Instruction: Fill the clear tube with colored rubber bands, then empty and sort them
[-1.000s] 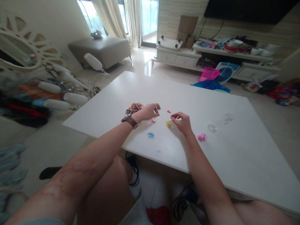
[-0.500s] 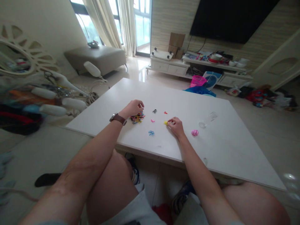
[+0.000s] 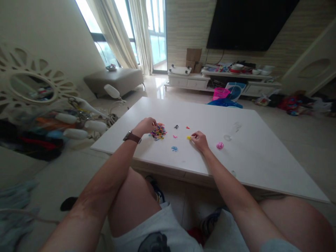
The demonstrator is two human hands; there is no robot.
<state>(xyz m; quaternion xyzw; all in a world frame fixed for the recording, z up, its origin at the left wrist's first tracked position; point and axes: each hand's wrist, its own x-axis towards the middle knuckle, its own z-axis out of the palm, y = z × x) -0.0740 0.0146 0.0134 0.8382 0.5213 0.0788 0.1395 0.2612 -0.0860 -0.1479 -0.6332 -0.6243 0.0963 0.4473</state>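
Observation:
My left hand (image 3: 145,126), with a watch on the wrist, is at the upper left edge of a pile of small multicoloured bands (image 3: 158,132). Its fingers are pinched together, and what they hold, if anything, is too small to name. My right hand (image 3: 200,140) is closed at the fingertips on small yellow bands (image 3: 188,138) at the table surface. Between the hands lie small groups: black bands (image 3: 176,126), pink bands (image 3: 175,137), blue bands (image 3: 174,149) and red bands (image 3: 187,127).
On the white table (image 3: 252,154), a pink round object (image 3: 219,145) lies right of my right hand. Behind it are a clear ring-like piece (image 3: 227,138) and a clear container (image 3: 236,126). White lamp-like parts (image 3: 76,133) stand beyond the table's left edge.
The view has shifted, so the room and table appear lower. My left hand has moved to the left relative to the pile, uncovering more of it. My right hand stays at the yellow bands.

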